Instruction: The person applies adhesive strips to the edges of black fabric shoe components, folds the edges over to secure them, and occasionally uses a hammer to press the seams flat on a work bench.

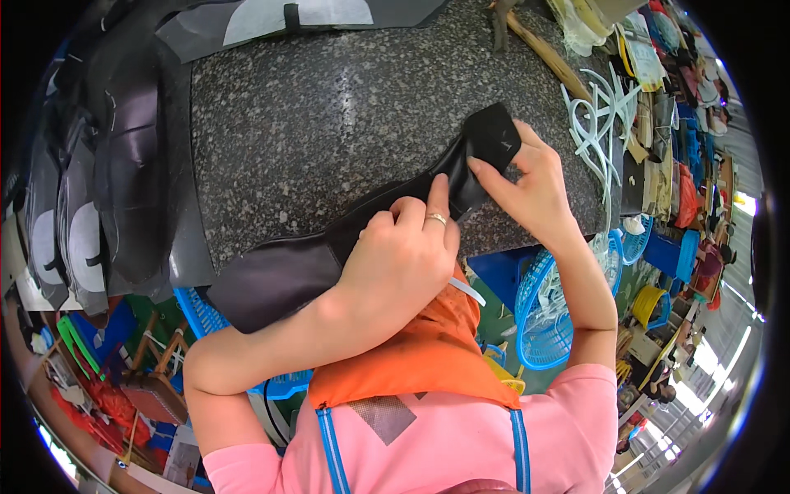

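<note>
A long black leather piece (284,272) lies slantwise over the near edge of the speckled stone worktop (329,107). Its wide left end hangs past the edge, while the right end is folded up into a flap (492,138) with a small light mark. My left hand (407,251), a ring on one finger, presses on the middle of the piece with one finger stretched along it and the others curled; its thumb is hidden. At the right end, my right hand (531,185) pinches the flap between thumb and fingers.
Black leather panels (132,165) are stacked at the left, and another panel with a pale patch (300,12) lies along the far edge. Pale strips (605,128) and a wooden stick (547,53) lie at the right. Blue baskets (539,321) stand below the worktop.
</note>
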Available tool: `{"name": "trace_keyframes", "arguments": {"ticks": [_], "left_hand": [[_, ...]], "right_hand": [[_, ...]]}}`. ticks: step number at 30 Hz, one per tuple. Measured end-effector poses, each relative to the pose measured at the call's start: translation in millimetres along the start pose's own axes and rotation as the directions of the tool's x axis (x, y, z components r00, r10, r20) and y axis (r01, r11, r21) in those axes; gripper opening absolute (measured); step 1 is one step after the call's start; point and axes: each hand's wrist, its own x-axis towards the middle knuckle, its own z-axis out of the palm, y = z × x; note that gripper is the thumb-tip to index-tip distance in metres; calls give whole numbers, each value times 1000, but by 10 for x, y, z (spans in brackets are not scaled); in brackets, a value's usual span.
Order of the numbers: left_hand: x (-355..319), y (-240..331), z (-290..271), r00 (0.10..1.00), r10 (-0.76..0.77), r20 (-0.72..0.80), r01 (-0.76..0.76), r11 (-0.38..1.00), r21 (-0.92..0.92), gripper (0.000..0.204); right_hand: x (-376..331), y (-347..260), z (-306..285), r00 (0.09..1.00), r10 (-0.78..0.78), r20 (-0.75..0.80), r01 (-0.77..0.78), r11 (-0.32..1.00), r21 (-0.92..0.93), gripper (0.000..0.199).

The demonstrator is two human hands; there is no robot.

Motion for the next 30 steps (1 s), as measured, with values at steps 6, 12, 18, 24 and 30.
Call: {"name": "trace_keyframes", "arguments": {"ticks": [6, 12, 18, 24, 30], "left_hand": [[218, -115, -14, 995, 30, 95, -12, 983, -182, 24], [551, -273, -76, 915, 156, 371, -49, 958, -282, 40], [136, 108, -20, 991, -81, 104, 85, 995, -42, 18], [-372, -154, -198, 894, -446, 40, 392, 737, -551, 20], [-356, -289, -177, 817, -548, 178, 484, 485, -728, 20]], "right_hand": [[-51, -35, -11, 995, -99, -11, 98, 990, -98, 20], [-3, -35, -81, 993, -99, 64, 116, 930, -350, 21], [-232, -70, 140, 961, -265, 80, 264, 790, -553, 40], [-41, -112, -171, 936, -302, 180, 345, 890, -300, 53], [176, -340, 260, 809, -437, 393, 397, 899, 185, 22]]}}
